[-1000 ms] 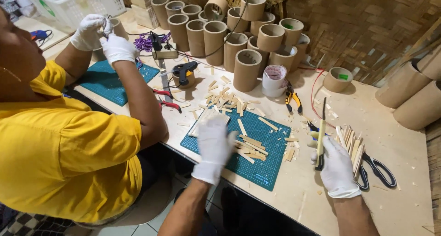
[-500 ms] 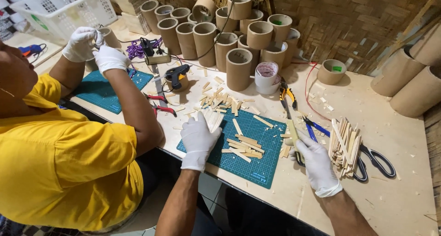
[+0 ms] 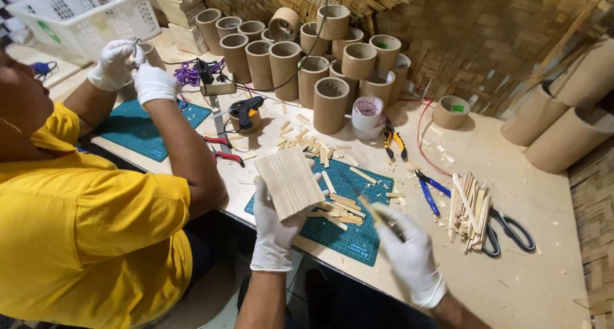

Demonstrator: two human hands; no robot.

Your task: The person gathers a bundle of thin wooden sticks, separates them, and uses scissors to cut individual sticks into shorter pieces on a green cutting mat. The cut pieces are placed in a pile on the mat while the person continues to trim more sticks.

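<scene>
Nearest the camera, your right hand, gloved white, hovered over the near edge of the green cutting mat. Its fingers were curled together, pinching a thin wooden stick that angled up and away from the fingertips; the stick was blurred, so the exact grip could not be told.

Just left of it, your left hand held up a flat panel of joined wooden slats. The thumb lay across the panel's front lower edge, the other fingers were closed behind it, and the panel rose tilted above the fingertips, clear of the mat.

Beyond your fingers, loose wooden offcuts lay on the mat. Right of your right hand sat a bundle of sticks, with black-handled scissors touching it and blue-handled pliers just beside.

Farther off stood a glue gun, a tape roll and a cluster of upright cardboard tubes.

To your left, a person in a yellow shirt worked with both gloved hands raised near a white basket.
</scene>
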